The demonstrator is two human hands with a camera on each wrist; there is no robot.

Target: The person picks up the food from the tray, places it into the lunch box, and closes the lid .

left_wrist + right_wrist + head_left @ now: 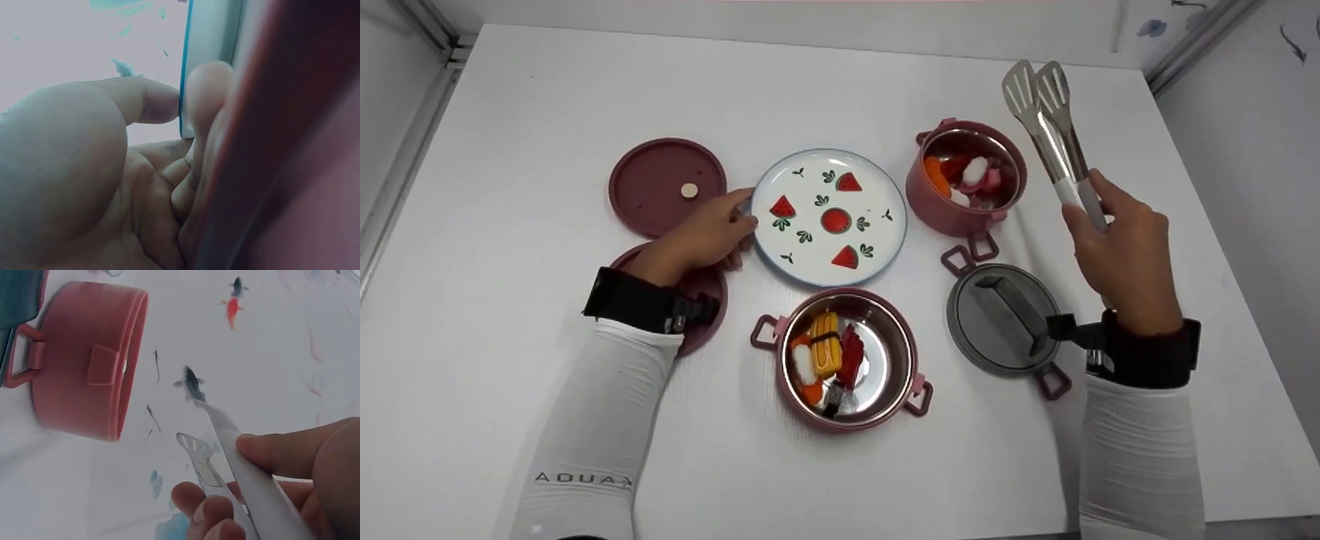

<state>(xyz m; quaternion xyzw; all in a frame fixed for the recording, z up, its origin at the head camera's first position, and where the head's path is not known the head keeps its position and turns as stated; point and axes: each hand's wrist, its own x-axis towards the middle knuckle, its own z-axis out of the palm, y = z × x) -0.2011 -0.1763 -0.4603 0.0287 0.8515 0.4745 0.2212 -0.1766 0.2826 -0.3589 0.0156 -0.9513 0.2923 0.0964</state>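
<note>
Left hand (701, 236) is pinching the plate (830, 218) at its left rim while right hand (1132, 259), nearer the far pot (934, 206), is gripping tongs (1048, 146) lengthwise away, just right of that pot.

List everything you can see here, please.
Plate: one, white with watermelon prints, centre.
Pots: two, pink, right and in front of the plate.
Food-like pieces: several, mixed colours, in both pots.
Discs: two, dark red, left of the plate.
Spot: one, beige, on the farther disc.
Lid: one, grey, right of the front pot.
Tongs: one pair, silver, at right.
Table: one, white, beneath the pots.
Wall prints: several, coloured, far right.
Wristbands: two, black, left and right.
Sleeves: two, white, left and right.
Left hand: one, pinching the plate's edge.
Right hand: one, holding the tongs.
</note>
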